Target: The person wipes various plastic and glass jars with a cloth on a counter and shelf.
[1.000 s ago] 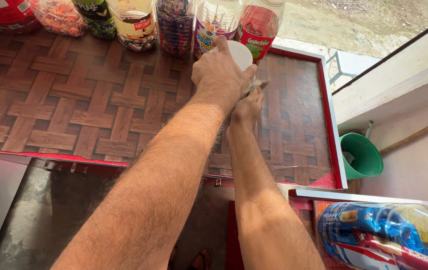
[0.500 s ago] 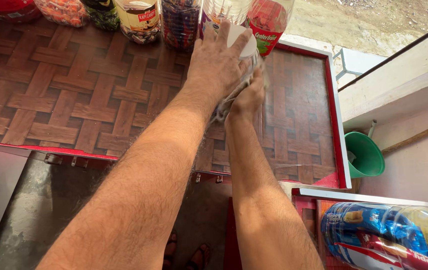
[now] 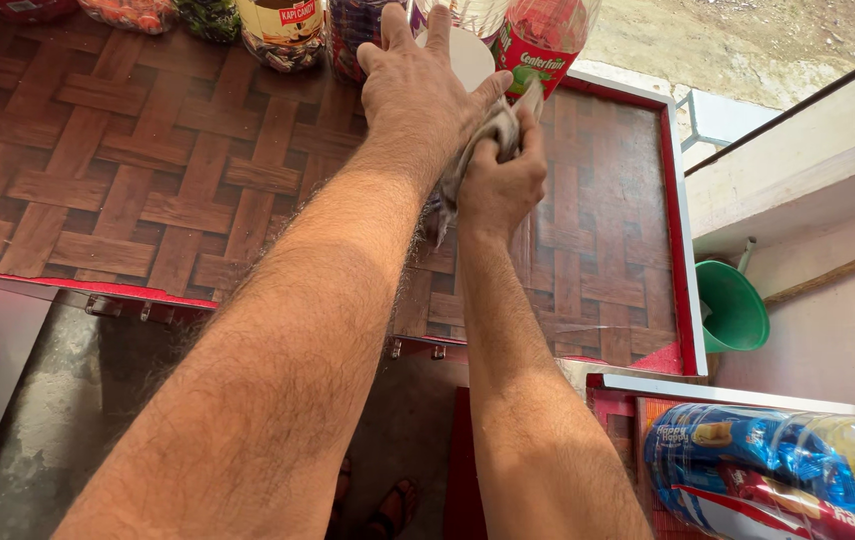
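Both hands work at the far side of a woven-pattern counter (image 3: 128,190). The left hand (image 3: 423,85) lies palm down with fingers spread, wrapped over the white lid (image 3: 470,55) of a clear jar (image 3: 468,20) whose body is mostly hidden beneath it. Just beside and below it, the right hand (image 3: 500,178) is closed in a fist around a crumpled grey cloth (image 3: 478,150), which is pressed against the jar's side under the left palm; a loose end of the cloth hangs toward the wrist.

Directly beyond the hands stands a tight row of jars (image 3: 288,35) filled with sweets, touching one another along the counter's far edge, with a red-filled jar (image 3: 538,45) just right of the held one. To the left of the hands the counter is open surface. To their right a short stretch of counter runs to a red raised rim (image 3: 678,220), past which a green funnel (image 3: 733,305) sits lower down. Nearer the person, the counter ends at a red front edge (image 3: 78,285). A blue snack packet (image 3: 778,470) lies below the right forearm's side.
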